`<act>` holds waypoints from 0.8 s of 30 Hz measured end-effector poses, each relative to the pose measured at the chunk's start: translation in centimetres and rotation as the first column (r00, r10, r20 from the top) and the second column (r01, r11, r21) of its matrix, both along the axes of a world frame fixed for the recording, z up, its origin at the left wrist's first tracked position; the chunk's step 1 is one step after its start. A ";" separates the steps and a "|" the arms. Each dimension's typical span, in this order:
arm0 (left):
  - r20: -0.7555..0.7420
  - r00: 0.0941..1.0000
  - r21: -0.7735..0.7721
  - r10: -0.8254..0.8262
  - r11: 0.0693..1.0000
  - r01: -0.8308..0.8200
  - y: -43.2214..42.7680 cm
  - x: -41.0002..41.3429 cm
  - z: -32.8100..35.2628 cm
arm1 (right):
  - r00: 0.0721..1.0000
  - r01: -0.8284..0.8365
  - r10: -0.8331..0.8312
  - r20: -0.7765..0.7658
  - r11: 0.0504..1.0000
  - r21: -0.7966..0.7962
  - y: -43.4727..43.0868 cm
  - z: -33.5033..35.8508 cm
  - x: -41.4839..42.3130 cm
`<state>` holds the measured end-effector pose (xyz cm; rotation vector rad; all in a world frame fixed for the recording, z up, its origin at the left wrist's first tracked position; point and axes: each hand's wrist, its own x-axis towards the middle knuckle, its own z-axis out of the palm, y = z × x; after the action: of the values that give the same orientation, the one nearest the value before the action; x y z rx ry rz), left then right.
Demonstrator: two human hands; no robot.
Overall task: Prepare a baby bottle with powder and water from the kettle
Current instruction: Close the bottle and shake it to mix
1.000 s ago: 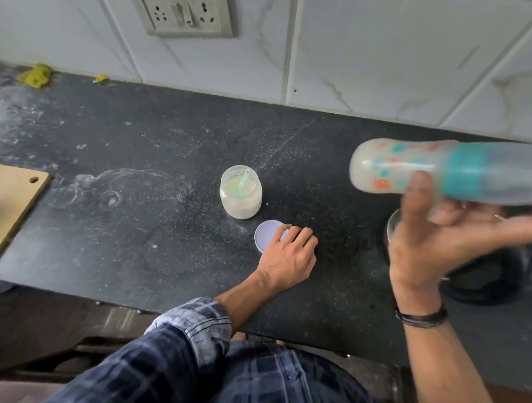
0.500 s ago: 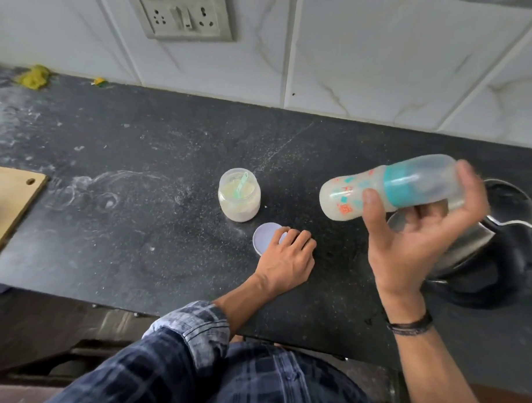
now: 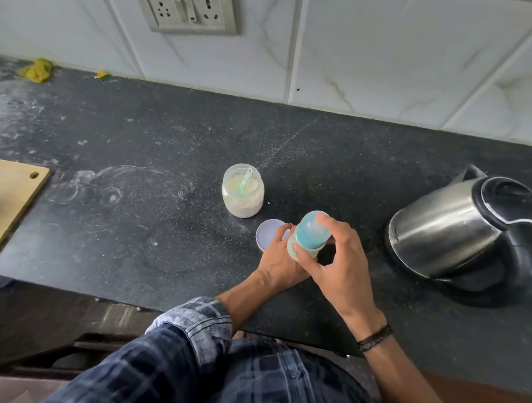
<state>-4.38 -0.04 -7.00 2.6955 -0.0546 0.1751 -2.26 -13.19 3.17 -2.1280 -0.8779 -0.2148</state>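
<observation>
My right hand (image 3: 342, 272) grips the baby bottle (image 3: 309, 234), which stands nearly upright with its teal collar and clear cap on top and milky liquid inside. The bottle's base sits right over the fingers of my left hand (image 3: 277, 263), which lies flat on the black counter (image 3: 137, 227) with its fingertips on a pale round lid (image 3: 266, 234). Just behind stands the open powder jar (image 3: 243, 197) with a green scoop (image 3: 245, 179) in it. The steel kettle (image 3: 447, 234) with a black lid and handle stands to the right.
A wooden cutting board (image 3: 8, 198) lies at the left edge. Powder smears mark the counter's left half. Yellow scraps (image 3: 37, 69) lie at the back left by the tiled wall, and a socket plate (image 3: 187, 8) is mounted above.
My right hand has brought the bottle down from a tilted, raised position near the kettle to upright beside my left hand. My left hand has stayed on the lid.
</observation>
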 end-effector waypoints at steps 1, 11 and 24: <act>-0.019 1.000 -0.023 0.006 1.000 -0.006 0.0 0.0 0.1 | 1.000 0.002 -0.002 0.000 1.000 -0.012 -0.1 -0.1 0.0; -0.101 0.995 -0.045 0.000 0.999 -0.005 0.2 -0.1 0.5 | 0.979 0.090 -0.107 -0.175 0.991 -0.102 0.7 0.6 -0.9; 0.156 0.988 0.250 -0.013 0.968 -0.027 -0.1 0.3 -1.1 | 0.984 0.139 -0.066 -0.167 0.867 0.479 0.8 5.5 1.2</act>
<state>-4.04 -0.19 -8.06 2.9296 -0.1222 0.4075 -1.02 -12.42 8.66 -1.6873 -0.5498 -0.2985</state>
